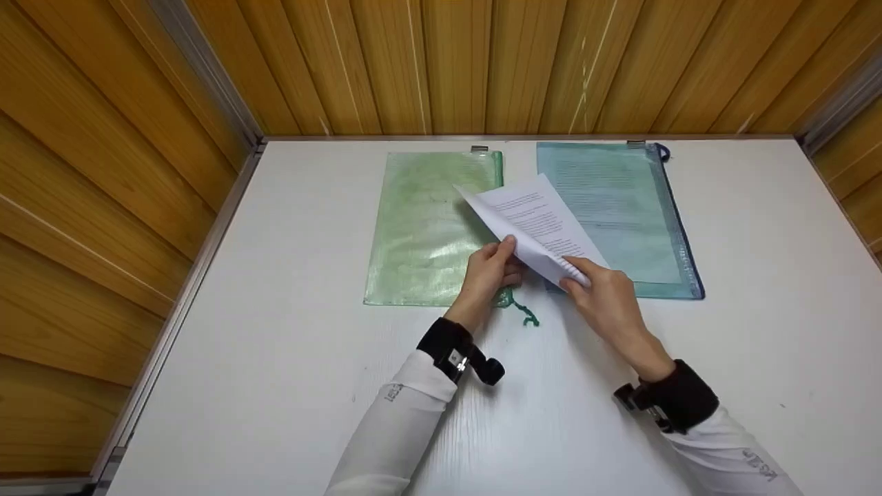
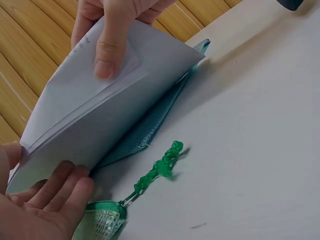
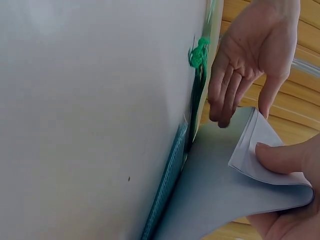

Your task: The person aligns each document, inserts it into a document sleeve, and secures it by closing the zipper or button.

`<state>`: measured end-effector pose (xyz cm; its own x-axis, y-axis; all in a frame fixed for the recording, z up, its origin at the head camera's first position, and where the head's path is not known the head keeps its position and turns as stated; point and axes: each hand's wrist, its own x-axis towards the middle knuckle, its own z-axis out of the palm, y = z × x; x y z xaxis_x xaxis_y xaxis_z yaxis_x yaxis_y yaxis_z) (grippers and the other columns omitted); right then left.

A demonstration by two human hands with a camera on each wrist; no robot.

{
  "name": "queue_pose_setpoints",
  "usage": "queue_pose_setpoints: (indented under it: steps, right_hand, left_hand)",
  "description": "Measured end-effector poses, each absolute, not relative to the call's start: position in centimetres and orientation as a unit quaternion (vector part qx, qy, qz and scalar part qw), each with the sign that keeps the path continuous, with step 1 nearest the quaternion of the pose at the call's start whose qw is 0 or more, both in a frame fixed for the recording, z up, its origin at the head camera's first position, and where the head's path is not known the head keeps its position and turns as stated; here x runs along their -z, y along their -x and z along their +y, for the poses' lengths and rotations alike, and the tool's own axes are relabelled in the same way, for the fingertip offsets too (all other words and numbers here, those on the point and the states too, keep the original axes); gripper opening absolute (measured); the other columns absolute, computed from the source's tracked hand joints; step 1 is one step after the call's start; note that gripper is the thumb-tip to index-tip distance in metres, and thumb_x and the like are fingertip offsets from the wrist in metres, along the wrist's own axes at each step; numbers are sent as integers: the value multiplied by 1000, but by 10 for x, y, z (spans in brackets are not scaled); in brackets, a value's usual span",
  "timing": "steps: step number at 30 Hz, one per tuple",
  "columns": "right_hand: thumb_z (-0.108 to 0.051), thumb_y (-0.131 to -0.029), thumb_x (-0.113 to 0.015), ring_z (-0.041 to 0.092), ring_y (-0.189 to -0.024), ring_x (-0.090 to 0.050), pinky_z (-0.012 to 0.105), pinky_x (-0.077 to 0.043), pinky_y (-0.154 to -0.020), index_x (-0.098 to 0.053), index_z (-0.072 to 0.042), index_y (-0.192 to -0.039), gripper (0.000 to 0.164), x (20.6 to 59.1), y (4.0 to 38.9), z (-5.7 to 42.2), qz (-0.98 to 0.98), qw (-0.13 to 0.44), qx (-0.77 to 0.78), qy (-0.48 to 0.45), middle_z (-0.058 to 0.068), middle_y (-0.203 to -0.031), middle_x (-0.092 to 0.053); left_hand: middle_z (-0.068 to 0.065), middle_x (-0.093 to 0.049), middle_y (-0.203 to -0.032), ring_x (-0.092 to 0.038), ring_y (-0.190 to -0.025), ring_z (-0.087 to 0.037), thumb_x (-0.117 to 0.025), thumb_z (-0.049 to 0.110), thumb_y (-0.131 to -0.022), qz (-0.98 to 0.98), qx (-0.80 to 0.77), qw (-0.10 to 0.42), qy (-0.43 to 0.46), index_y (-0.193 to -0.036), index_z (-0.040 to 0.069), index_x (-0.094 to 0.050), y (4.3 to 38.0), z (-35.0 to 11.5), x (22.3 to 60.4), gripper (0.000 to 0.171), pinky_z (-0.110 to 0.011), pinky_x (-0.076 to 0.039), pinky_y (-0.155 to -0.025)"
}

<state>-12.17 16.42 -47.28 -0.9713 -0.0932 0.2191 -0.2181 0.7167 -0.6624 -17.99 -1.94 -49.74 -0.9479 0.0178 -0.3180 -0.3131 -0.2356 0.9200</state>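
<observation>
A small stack of printed white paper sheets [image 1: 551, 224] is bent over along its near side, above the table between two zip folders. My left hand [image 1: 486, 275] pinches its left edge, thumb on top and fingers beneath. At the lower right corner, my right hand [image 1: 610, 300] grips the curled sheets between thumb and fingers. The layered paper edges [image 3: 245, 140] show in the right wrist view. To the left lies a green mesh zip folder [image 1: 420, 227], partly under the left hand. A blue zip folder [image 1: 620, 207] with a printed page visible through it lies at the right, overlapped by the sheets.
The green folder's braided pull cord [image 1: 525, 313] trails onto the white table [image 1: 275, 344]. Metal clips [image 1: 479, 148] sit at the folders' top edges. Wood-patterned panels [image 1: 455, 69] rise behind the table and along its sides.
</observation>
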Motion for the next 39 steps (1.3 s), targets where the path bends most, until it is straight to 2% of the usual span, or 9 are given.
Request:
queue_pose_setpoints:
  steps: [3, 10, 13, 18, 20, 22, 28, 34, 39]
  right_hand:
    - [2, -98, -77, 53, -109, -76, 67, -60, -92, -71, 13, -135, 39, 474, 121, 156, -926, 81, -356, -95, 38, -126, -74]
    - [0, -98, -79, 50, -103, -76, 63, -62, -88, -68, 14, -139, 45, 478, 117, 143, -937, 54, -330, -102, 39, -125, -74]
    - [-4, -96, -83, 49, -100, -76, 63, -61, -87, -66, 14, -141, 51, 480, 116, 139, -941, 40, -316, -112, 38, -125, -75]
    - [-9, -93, -87, 53, -122, -72, 64, -57, -103, -65, 14, -142, 58, 481, 115, 136, -946, 15, -295, -136, 36, -135, -72]
    - [-10, -94, -86, 54, -128, -70, 64, -56, -108, -65, 14, -142, 58, 482, 114, 137, -945, 7, -294, -140, 35, -137, -72]
    - [-11, -95, -86, 53, -127, -70, 63, -56, -108, -66, 14, -140, 56, 482, 113, 138, -944, 4, -295, -146, 34, -135, -73]
    - [-13, -99, -81, 52, -125, -72, 64, -56, -106, -68, 13, -139, 49, 485, 111, 142, -942, -2, -297, -154, 32, -132, -75]
    - [-14, -103, -76, 54, -132, -68, 65, -53, -112, -66, 14, -141, 48, 485, 113, 150, -941, -8, -312, -132, 34, -137, -72]
    - [-16, -109, -68, 54, -141, -62, 67, -50, -118, -61, 13, -148, 49, 482, 122, 163, -933, -20, -345, -105, 36, -148, -65]
  left_hand:
    - [-3, -72, -80, -70, -69, -9, -62, 28, -114, 596, -787, 98, 124, -112, -2, -71, 178, -19, 498, 32, -24, -60, -66]
    - [1, -70, -70, -66, -59, -6, -70, 27, -108, 597, -784, 89, 142, -113, -2, -73, 174, -21, 495, 29, -21, -57, -59]
    - [-2, -74, -76, -69, -63, -8, -70, 22, -107, 601, -781, 84, 148, -118, -3, -74, 174, -23, 495, 29, -22, -59, -60]
    - [-18, -83, -102, -73, -73, -11, -68, 14, -106, 642, -747, 75, 155, -128, -6, -74, 174, -29, 497, 30, -23, -63, -65]
    - [-19, -83, -104, -71, -73, -11, -67, 12, -106, 665, -725, 75, 162, -128, -5, -75, 174, -32, 499, 29, -22, -60, -65]
    - [-16, -82, -103, -69, -74, -10, -67, 11, -105, 694, -697, 74, 166, -125, -5, -76, 174, -36, 500, 27, -20, -57, -65]
    - [-14, -80, -110, -65, -89, -14, -64, 9, -102, 767, -615, 52, 175, -122, -5, -78, 176, -50, 504, 28, -22, -55, -78]
    - [-23, -78, -132, -72, -110, -23, -57, 6, -105, 769, -614, 48, 171, -136, -8, -72, 176, -61, 505, 37, -32, -60, -98]
    - [-26, -73, -140, -71, -127, -32, -54, 5, -108, 763, -623, 44, 164, -142, -9, -67, 173, -70, 508, 40, -40, -56, -112]
